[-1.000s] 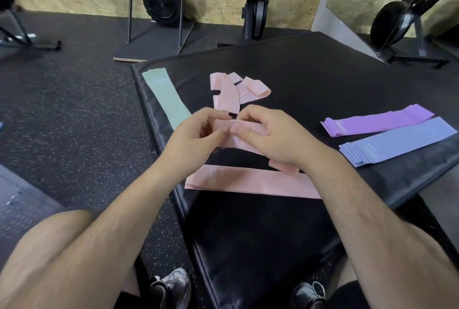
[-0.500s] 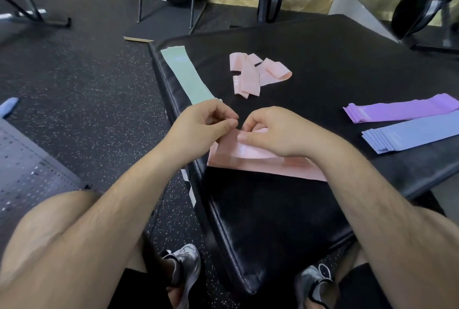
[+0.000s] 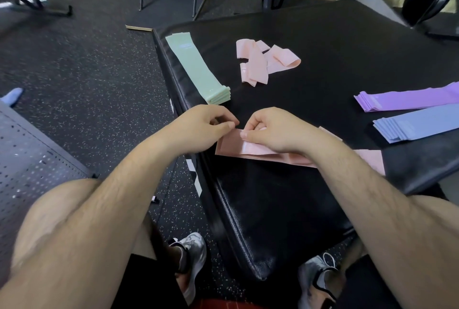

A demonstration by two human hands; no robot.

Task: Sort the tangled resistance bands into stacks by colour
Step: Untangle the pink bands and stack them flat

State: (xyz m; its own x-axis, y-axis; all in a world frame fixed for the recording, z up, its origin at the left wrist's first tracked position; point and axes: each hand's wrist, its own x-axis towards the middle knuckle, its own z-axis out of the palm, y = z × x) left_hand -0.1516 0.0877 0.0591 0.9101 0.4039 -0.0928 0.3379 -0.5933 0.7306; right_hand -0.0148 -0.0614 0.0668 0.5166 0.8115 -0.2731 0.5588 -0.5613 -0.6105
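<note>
The head view shows both hands meeting over the left end of a pink resistance band (image 3: pixel 231 139), which lies on top of the flattened pink stack (image 3: pixel 273 156) near the front edge of the black padded mat (image 3: pixel 323 40). The left hand (image 3: pixel 203 127) has thumb and forefinger pressed together, pinching the band's end corner. The right hand (image 3: pixel 275 130) is curled with its fingertips (image 3: pixel 244 135) bearing down on the same end, just beside the left-hand pinch. Whether its thumb is under the band cannot be told.

From the grip, the stack runs away to the right, under the right forearm. Beyond the grip and a little right is the pink tangle (image 3: pixel 263 60), not yet sorted. Beyond and just left of it is the green stack (image 3: pixel 196 67). Well off to the right lie the purple stack (image 3: pixel 407 97) and the blue stack (image 3: pixel 419 122).

The likely trouble is at release. The band is springy, so an end let go before it lies flat could curl back or land askew on the stack. The forearm crosses the stack, so lifting or sweeping that arm could drag layers out of line. The stack's left end is close to the mat's corner, and a nudge that way could slide bands onto the rubber floor (image 3: pixel 87 60). The tangle's loops may also snag when pulled.
</note>
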